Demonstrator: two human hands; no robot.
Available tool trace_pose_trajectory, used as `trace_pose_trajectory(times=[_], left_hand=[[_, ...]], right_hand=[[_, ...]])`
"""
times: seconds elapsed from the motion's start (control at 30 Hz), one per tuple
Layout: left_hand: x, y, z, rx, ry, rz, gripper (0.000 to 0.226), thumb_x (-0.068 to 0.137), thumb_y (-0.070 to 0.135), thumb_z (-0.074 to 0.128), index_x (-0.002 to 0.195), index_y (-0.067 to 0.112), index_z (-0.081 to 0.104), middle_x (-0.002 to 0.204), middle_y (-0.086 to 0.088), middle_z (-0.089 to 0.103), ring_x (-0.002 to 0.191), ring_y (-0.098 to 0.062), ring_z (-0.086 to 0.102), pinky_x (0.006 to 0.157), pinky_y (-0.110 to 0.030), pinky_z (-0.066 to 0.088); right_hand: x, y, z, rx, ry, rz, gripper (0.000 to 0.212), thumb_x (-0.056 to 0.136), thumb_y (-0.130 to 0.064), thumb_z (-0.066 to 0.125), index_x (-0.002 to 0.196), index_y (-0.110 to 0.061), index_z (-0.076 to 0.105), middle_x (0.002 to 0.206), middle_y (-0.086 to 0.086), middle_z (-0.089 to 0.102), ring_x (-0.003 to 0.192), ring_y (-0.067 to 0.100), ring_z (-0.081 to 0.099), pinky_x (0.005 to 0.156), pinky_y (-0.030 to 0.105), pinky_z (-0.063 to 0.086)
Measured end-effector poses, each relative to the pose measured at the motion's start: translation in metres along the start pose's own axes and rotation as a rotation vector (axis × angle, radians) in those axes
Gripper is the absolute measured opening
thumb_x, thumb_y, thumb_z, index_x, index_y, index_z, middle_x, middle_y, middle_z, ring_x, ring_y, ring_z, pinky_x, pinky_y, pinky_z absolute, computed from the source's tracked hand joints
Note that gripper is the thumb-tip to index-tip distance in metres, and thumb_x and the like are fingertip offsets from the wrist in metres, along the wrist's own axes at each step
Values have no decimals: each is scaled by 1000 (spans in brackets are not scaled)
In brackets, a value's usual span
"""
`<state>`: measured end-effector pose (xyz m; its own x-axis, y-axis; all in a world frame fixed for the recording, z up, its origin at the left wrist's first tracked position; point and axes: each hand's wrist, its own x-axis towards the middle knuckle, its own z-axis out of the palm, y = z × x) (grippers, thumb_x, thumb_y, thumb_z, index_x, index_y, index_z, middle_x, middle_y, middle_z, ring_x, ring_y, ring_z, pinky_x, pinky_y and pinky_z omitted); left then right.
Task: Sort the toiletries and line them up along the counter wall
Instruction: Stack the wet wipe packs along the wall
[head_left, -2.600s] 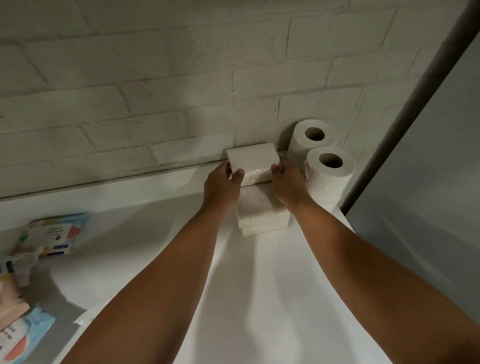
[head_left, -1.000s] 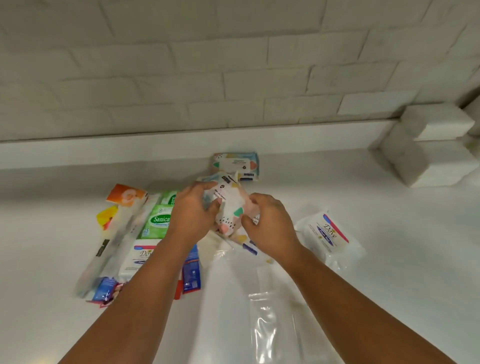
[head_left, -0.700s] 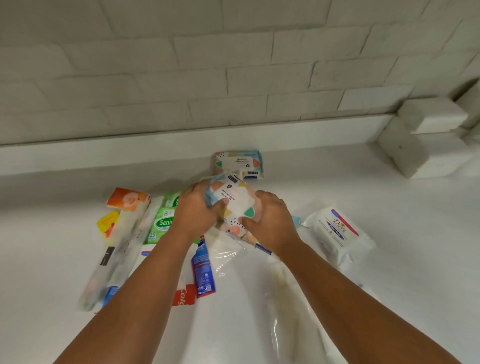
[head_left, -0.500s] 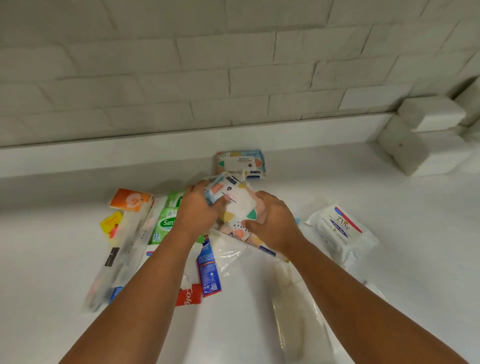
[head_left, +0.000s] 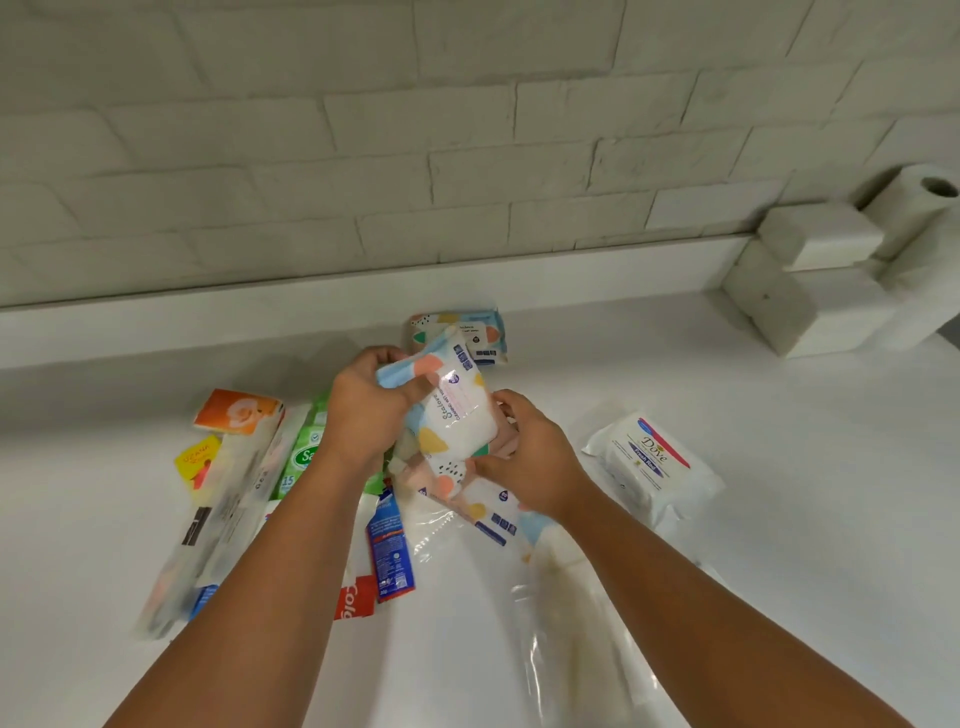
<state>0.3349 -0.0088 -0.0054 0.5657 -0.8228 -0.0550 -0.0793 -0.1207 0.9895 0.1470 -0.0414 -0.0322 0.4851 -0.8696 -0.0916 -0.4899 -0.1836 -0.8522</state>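
The wipes pack (head_left: 457, 415) has turned slightly, gripped between left hand (head_left: 363, 410) and right hand (head_left: 524, 457).

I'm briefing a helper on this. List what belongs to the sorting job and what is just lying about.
Job: patterned wipes pack held by left hand and right hand; matching pack; Dove packet; green wipes; toothpaste box; toilet roll.
Lying about: clear plastic bag.

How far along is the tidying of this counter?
Done: white packs and toilet rolls sit against the wall at right; one patterned wipes pack lies near it. In hand: left hand and right hand grip a second patterned pack. Left: Dove pack, green pack, orange packet and toothpaste box lie unsorted.
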Motion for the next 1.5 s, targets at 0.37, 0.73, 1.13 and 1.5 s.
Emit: trace_pose_trajectory(times=[0.37, 0.73, 1.13, 1.5], left_hand=[[-8, 71, 88, 168, -284, 178, 37, 71, 33, 89, 97, 27, 64, 86, -3, 75, 75, -19, 72, 66, -35, 58], [-21, 47, 205, -94, -169, -157, 64, 64, 51, 88, 114, 23, 60, 113, -8, 71, 100, -22, 71, 72, -32, 56], [8, 7, 315, -87, -64, -299, 30, 84, 18, 79, 95, -6, 66, 72, -18, 66, 58, -24, 56, 69, -41, 52], [91, -12, 382, 184, -40, -275, 30, 64, 26, 82, 90, 16, 70, 93, -2, 74, 90, -26, 73, 86, -41, 59]], right_hand=[[15, 0, -125, 569, 9, -80, 32, 84, -8, 75, 115, -8, 67, 109, 10, 73, 102, 27, 71, 91, 49, 55], [25, 48, -226, 968, 204, 84, 28, 88, -3, 67, 116, -7, 66, 109, 13, 73, 96, 27, 72, 74, 44, 60], [81, 159, -281, 547, 389, 241, 10, 92, -10, 65, 82, -13, 64, 76, 2, 72, 75, 21, 70, 65, 26, 57], [131, 210, -302, -538, 152, 125, 44, 90, -22, 57, 132, -30, 46, 118, -5, 62, 107, 21, 59, 79, 24, 44]])
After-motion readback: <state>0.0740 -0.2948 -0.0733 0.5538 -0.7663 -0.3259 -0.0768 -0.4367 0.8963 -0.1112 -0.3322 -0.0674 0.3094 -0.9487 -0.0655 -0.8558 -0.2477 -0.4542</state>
